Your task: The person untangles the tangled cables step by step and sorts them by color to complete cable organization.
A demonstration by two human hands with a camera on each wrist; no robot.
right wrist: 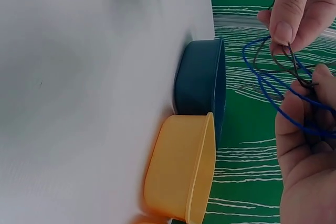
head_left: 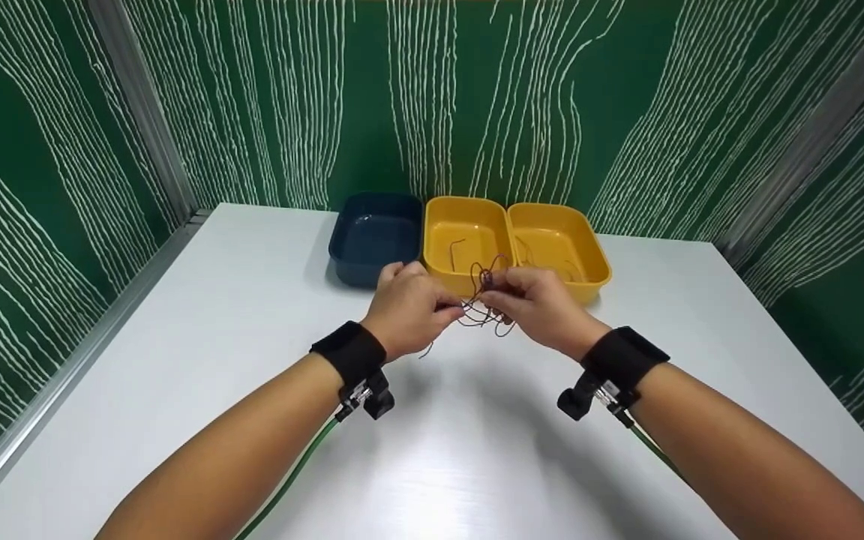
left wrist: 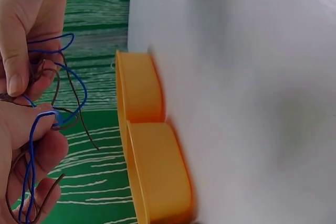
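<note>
Thin blue and brown wires (left wrist: pixel 84 93) form a loose tangle between the two hands, above the table just in front of the boxes. My left hand (head_left: pixel 411 309) pinches part of the tangle between thumb and fingers, and one wire end hangs below it. The right hand (head_left: pixel 544 306), a short way across, pinches the tangle with thumb and forefinger, its other fingers curled. In the right wrist view blue loops (right wrist: pixel 273 95) spread from the fingers of both hands. Which wire passes through which loop cannot be told.
At the table's back stand a dark blue box (head_left: pixel 376 232), a yellow box (head_left: pixel 469 281) with a bent piece of wire (head_left: pixel 453 255) in it, and another yellow box (head_left: pixel 597 262) holding thin wires. A green wall with white lines rises behind.
</note>
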